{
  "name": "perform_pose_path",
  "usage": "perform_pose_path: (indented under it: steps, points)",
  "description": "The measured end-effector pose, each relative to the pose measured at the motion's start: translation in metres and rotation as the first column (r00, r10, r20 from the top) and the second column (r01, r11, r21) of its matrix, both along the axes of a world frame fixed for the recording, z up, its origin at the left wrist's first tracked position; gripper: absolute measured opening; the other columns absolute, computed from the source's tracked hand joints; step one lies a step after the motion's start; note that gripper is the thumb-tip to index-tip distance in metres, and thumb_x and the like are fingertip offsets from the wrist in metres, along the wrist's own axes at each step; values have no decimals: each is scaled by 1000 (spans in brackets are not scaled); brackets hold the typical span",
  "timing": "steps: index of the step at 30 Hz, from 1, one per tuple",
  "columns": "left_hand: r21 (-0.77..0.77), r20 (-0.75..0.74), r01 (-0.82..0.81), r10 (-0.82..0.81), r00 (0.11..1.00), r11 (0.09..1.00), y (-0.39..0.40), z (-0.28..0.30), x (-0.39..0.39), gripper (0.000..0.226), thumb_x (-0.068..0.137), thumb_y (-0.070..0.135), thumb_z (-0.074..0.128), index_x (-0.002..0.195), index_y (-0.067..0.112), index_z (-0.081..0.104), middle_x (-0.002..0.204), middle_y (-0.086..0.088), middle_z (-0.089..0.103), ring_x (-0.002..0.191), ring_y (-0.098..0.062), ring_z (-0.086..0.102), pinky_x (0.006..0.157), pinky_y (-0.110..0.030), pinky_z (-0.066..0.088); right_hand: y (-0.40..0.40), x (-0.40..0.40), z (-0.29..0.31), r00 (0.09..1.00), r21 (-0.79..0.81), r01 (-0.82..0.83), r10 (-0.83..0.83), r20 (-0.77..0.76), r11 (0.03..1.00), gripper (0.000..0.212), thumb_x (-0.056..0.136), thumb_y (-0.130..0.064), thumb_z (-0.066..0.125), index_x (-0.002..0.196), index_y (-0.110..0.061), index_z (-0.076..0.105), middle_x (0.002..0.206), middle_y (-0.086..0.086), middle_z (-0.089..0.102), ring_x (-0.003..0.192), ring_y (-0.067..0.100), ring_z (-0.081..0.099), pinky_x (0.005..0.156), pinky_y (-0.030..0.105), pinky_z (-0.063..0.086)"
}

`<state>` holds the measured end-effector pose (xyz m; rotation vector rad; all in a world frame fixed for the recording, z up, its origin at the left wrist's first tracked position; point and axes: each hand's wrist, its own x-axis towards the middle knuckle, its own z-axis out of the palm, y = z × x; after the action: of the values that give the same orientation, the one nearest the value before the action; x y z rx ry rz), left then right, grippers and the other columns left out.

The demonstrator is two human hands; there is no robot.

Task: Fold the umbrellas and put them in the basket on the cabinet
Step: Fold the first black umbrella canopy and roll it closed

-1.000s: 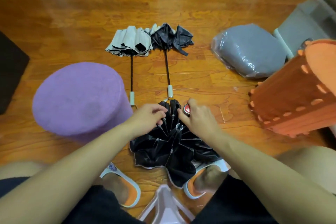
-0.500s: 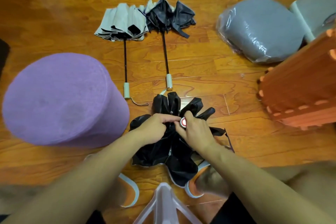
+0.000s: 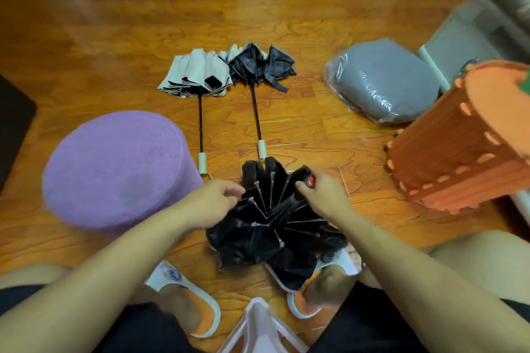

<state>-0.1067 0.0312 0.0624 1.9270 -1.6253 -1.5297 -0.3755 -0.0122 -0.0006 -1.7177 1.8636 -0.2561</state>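
Note:
A black umbrella (image 3: pixel 269 226) lies half collapsed on the wooden floor between my feet, its ribs fanned out. My right hand (image 3: pixel 321 195) grips its handle, whose red button (image 3: pixel 310 180) shows at my thumb. My left hand (image 3: pixel 212 203) pinches the canopy's left edge. Farther off lie two more umbrellas with shafts extended: a beige one (image 3: pixel 198 74) on the left and a black one (image 3: pixel 258 66) beside it. An orange basket (image 3: pixel 464 146) stands at the right.
A purple round stool (image 3: pixel 114 169) sits close on the left. A grey cushion in plastic wrap (image 3: pixel 384 80) lies at the right rear, with grey furniture (image 3: pixel 470 37) behind it. My slippered feet (image 3: pixel 195 304) and a pale plastic seat edge (image 3: pixel 261 329) are at the bottom.
My hands have drawn apart: the right hand with the red-button handle has moved right, the left shifted left on the canopy. The view has tilted back up.

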Motion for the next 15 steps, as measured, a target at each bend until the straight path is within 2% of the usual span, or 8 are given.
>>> perform_pose_path:
  steps: [1,3,5,7,9,13,15]
  points:
    - [-26,-38,-29,28,999,999,3,8,7,27,104,8,54,117,27,68,120,7,69,115,-8,62,101,-24,44,-5,-6,19,996,-40,83,-83,12,996,30,95,-42,61,81,-19,50,78,6,60,84,36,60,63,36,33]
    - [-52,-143,-167,158,977,985,8,20,18,21,103,7,55,114,22,65,114,2,69,98,-4,63,83,-13,48,-18,-17,65,974,-123,224,-225,5,967,33,91,-43,58,72,-20,45,75,7,57,80,35,57,65,37,34]
    - [-45,-214,-331,314,925,943,10,32,20,18,103,7,56,117,14,64,108,-7,68,87,-11,64,68,-13,49,-29,-25,115,949,-176,316,-313,46,932,29,87,-42,57,72,-20,47,71,7,58,72,33,59,62,35,40]
    - [-63,-273,-384,354,895,921,10,43,15,20,102,10,58,120,12,66,109,-11,71,94,-22,68,75,-25,52,-34,-31,162,906,-167,405,-370,203,899,24,86,-35,60,76,-15,53,64,11,60,50,28,60,50,29,44]
    - [-89,-354,-385,332,874,919,13,58,10,20,103,11,57,119,15,67,110,-8,73,102,-24,71,82,-34,55,-34,-29,202,835,-69,452,-394,385,890,16,88,-25,63,84,-10,58,69,15,62,40,25,57,43,26,46]
    - [-179,-512,-440,299,806,880,22,93,8,21,105,9,52,109,19,70,107,-4,76,100,-22,74,83,-30,56,-25,3,250,643,193,358,-391,658,914,14,93,-16,60,102,-5,61,82,18,64,49,23,68,45,25,53]
    - [-152,-594,-467,297,748,871,25,113,9,22,105,10,50,111,16,71,106,-5,78,99,-21,75,87,-30,58,-16,31,261,555,240,276,-358,751,931,11,96,-17,56,103,-8,60,89,18,64,57,24,71,50,25,56]
